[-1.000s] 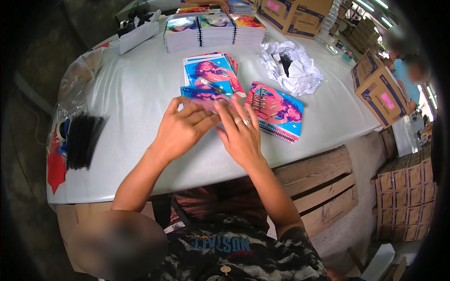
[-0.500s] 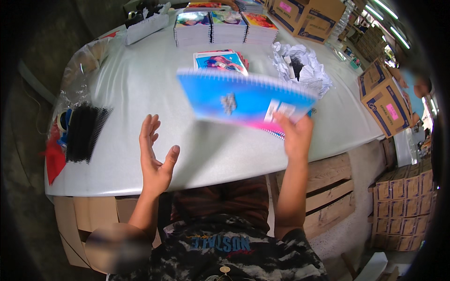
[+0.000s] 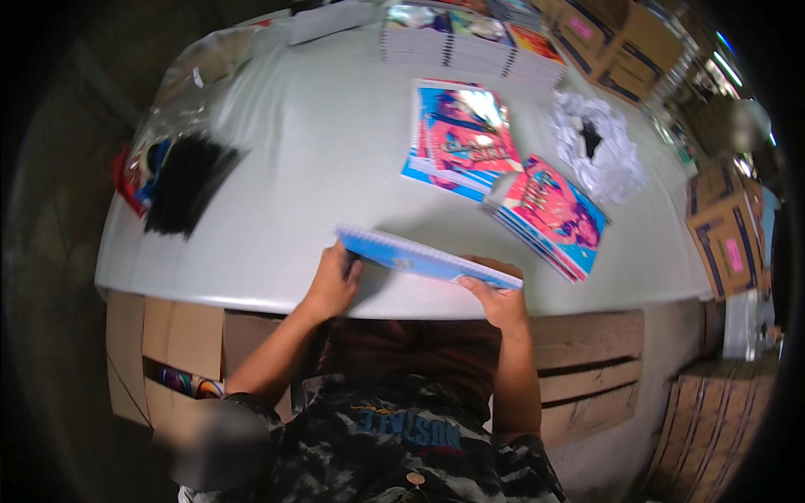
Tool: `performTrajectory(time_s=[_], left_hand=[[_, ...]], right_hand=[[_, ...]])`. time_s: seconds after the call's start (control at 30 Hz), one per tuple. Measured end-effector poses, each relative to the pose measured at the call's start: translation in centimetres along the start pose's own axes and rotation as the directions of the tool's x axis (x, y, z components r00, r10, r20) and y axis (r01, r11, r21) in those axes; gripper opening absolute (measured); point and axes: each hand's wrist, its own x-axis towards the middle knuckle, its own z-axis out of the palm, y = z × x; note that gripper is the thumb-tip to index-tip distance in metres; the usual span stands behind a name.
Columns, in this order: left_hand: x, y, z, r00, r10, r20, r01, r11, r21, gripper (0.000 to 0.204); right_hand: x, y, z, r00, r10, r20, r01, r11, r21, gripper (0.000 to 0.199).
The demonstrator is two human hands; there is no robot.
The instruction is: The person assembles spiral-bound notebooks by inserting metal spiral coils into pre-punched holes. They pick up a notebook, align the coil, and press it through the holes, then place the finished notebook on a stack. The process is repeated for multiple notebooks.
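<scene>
The right hand [image 3: 499, 298] grips one end of a blue spiral notebook [image 3: 419, 261], thumb on its face, tilted above the near edge of the white table [image 3: 277, 210]. The left hand [image 3: 334, 283] curls at the other end; whether it grips cannot be told. Beyond lie a small notebook pile [image 3: 553, 214] at right, black coils [image 3: 189, 186] at left, notebook covers [image 3: 468, 138], crumpled paper [image 3: 616, 155], then tall notebook stacks [image 3: 478, 54].
</scene>
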Motion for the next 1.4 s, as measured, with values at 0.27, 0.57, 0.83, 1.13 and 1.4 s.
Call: performTrajectory(time_s=[0.27, 0.57, 0.83, 1.13, 1.4], left_hand=[[0.5, -12.1, -21.9, 0.803, -0.052, -0.593, 0.576, 0.32, 0.752, 0.041], [-0.3, -10.8, -15.6, 0.813, -0.063, -0.578, 0.548, 0.416, 0.726, 0.037], [0.6, -6.7, -19.6, 0.642, 0.227, -0.733, 0.597, 0.452, 0.663, 0.02], [2.2, -7.7, -21.4, 0.7, -0.047, -0.713, 0.627, 0.52, 0.58, 0.024], [3.7, 4.9, -14.6, 0.972, -0.221, -0.081, 0.06, 0.567, -0.822, 0.024]], right_hand=[[0.0, 0.3, -0.2, 0.995, -0.091, -0.042, 0.089, 0.995, -0.044, 0.024], [0.5, 0.5, -0.1, 0.991, -0.134, -0.009, 0.133, 0.99, -0.057, 0.028], [-0.1, -0.4, -0.2, 0.99, -0.14, -0.033, 0.139, 0.99, -0.031, 0.024], [-0.1, -0.5, -1.0, 0.989, -0.147, -0.007, 0.146, 0.987, -0.062, 0.024], [-0.1, 1.0, -1.9, 0.982, -0.138, -0.126, 0.131, 0.99, -0.056, 0.027]])
